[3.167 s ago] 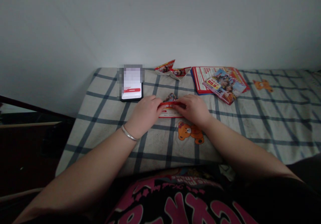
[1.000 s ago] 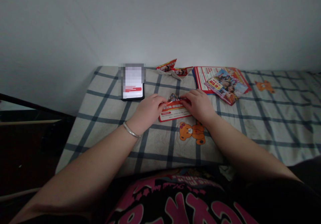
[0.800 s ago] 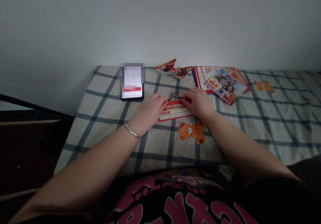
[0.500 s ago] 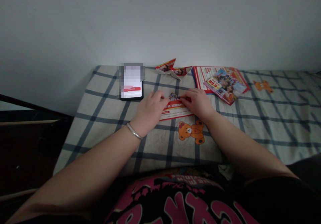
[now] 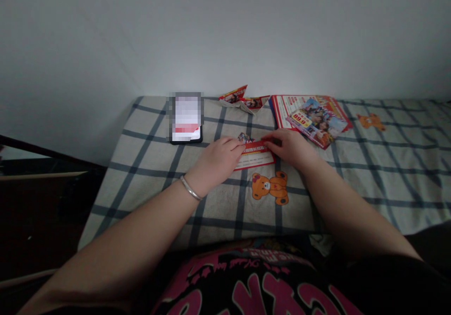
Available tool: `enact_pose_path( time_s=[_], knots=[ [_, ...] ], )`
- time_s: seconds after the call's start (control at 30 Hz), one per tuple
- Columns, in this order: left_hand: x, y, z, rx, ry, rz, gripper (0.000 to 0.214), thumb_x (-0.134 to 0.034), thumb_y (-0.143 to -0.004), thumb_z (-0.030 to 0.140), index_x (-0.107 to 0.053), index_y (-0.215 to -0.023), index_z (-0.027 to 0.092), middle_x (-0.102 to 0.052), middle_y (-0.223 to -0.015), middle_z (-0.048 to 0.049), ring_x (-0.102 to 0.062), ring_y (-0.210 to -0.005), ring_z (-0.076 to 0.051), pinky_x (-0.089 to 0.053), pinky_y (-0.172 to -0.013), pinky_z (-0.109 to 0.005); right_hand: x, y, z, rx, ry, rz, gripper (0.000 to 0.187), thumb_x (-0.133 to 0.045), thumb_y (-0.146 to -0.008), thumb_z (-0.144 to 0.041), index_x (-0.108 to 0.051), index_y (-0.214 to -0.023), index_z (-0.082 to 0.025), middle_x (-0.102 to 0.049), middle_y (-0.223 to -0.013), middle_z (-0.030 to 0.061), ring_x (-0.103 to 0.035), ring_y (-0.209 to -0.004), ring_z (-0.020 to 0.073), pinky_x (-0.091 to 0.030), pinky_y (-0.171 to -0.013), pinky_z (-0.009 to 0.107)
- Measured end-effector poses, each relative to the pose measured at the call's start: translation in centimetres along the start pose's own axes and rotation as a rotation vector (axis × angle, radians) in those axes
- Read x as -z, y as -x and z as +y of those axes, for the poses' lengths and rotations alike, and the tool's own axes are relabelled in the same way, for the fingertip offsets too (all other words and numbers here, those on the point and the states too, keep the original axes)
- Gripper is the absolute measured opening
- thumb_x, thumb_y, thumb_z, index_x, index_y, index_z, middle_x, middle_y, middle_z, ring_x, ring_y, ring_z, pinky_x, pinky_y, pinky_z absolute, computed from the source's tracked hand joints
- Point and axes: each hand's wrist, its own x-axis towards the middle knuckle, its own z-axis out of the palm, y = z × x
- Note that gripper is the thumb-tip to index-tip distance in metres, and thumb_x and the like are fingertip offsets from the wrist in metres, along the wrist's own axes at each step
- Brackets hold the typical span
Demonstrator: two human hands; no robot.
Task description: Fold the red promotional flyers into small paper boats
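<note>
A small red and white folded leaflet (image 5: 254,154) lies on the checked cloth (image 5: 218,202) in front of me. My left hand (image 5: 216,161) has its fingers curled and pressed on the leaflet's left end. My right hand (image 5: 291,148) pinches the leaflet's right edge, fingers closed on the paper. A silver bangle (image 5: 189,189) sits on my left wrist. Part of the leaflet is hidden under my fingers.
A lit phone (image 5: 186,118) lies at the back left. Folded paper pieces (image 5: 243,98) stand by the wall, with a stack of red flyers (image 5: 312,114) to their right. An orange bear print (image 5: 270,187) marks the cloth. The cloth's left edge drops into dark space.
My right hand slid rightwards along the leaflet and my left hand moved slightly forward. The leaflet lies flatter and a little further right. The phone's screen content changed.
</note>
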Motion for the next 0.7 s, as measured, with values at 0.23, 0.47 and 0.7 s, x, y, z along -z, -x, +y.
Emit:
enact_pose_path(
  time_s=[0.23, 0.47, 0.7],
  knots=[
    [0.1, 0.5, -0.1, -0.024, -0.062, -0.012, 0.036, -0.052, -0.096, 0.010, -0.062, -0.131, 0.017, -0.066, -0.132, -0.0086, -0.061, -0.117, -0.025, -0.055, -0.093, -0.040, 0.3, 0.1, 0.6, -0.081, -0.020, -0.018, 0.021, -0.062, -0.085, -0.022, -0.074, -0.102, -0.018, -0.072, -0.089, 0.0052, -0.061, -0.071, 0.0166, -0.044, -0.064, 0.028],
    [0.4, 0.3, 0.1, 0.035, -0.089, -0.017, 0.031, -0.052, -0.098, 0.015, -0.064, -0.127, 0.015, -0.069, -0.122, -0.0082, -0.061, -0.112, -0.026, -0.053, -0.089, -0.041, 0.8, 0.9, -0.8, 0.289, 0.146, 0.015, 0.017, -0.061, -0.092, -0.024, -0.078, -0.095, -0.023, -0.072, -0.097, 0.0068, -0.062, -0.090, 0.0214, -0.047, -0.077, 0.032],
    [0.5, 0.2, 0.2, 0.066, -0.113, -0.024, 0.026, -0.053, -0.098, 0.017, -0.068, -0.119, 0.016, -0.070, -0.113, -0.0074, -0.059, -0.109, -0.026, -0.051, -0.086, -0.040, -0.3, 1.5, -2.7, 0.551, 0.315, -0.018, 0.026, -0.053, -0.098, -0.021, -0.074, -0.113, -0.024, -0.074, -0.106, 0.0060, -0.058, -0.091, 0.0220, -0.044, -0.073, 0.033]
  ],
)
